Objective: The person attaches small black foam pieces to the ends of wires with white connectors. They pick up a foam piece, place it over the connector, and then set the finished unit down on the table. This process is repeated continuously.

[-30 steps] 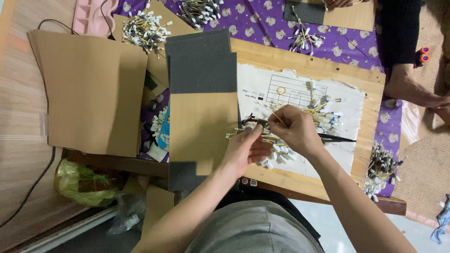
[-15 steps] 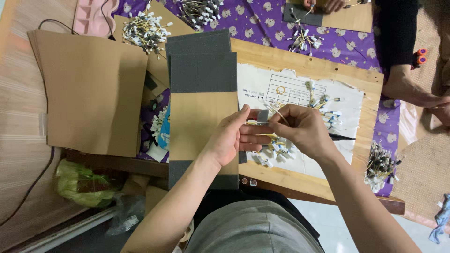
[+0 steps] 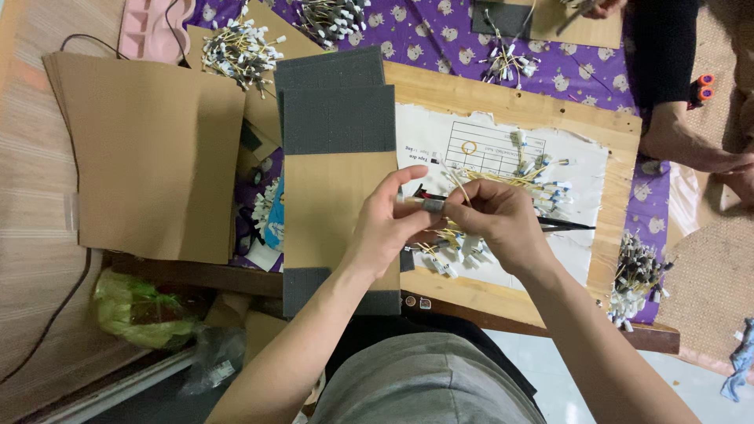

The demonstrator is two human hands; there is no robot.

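My left hand (image 3: 389, 220) and my right hand (image 3: 495, 220) meet above the wooden board (image 3: 510, 106), both pinching a small grey cylindrical piece (image 3: 432, 205) with a thin yellow wire (image 3: 455, 184) rising from it. Under the hands lies a loose pile of yellow wires with white plugs (image 3: 510, 177) on a white printed sheet (image 3: 573, 235). A black tool (image 3: 565, 226) pokes out from beneath my right hand. A cardboard panel with grey foam ends (image 3: 334, 173) lies just left of my left hand.
A stack of brown cardboard sheets (image 3: 153, 153) lies at left, a green bag (image 3: 137, 306) below it. More wire bundles (image 3: 239, 51) (image 3: 640, 275) sit on the purple cloth (image 3: 440, 43). Another person's foot (image 3: 691, 145) rests at the right.
My hands lifted off the wire pile and came together higher up. They now hold a small grey piece and a wire between their fingertips.
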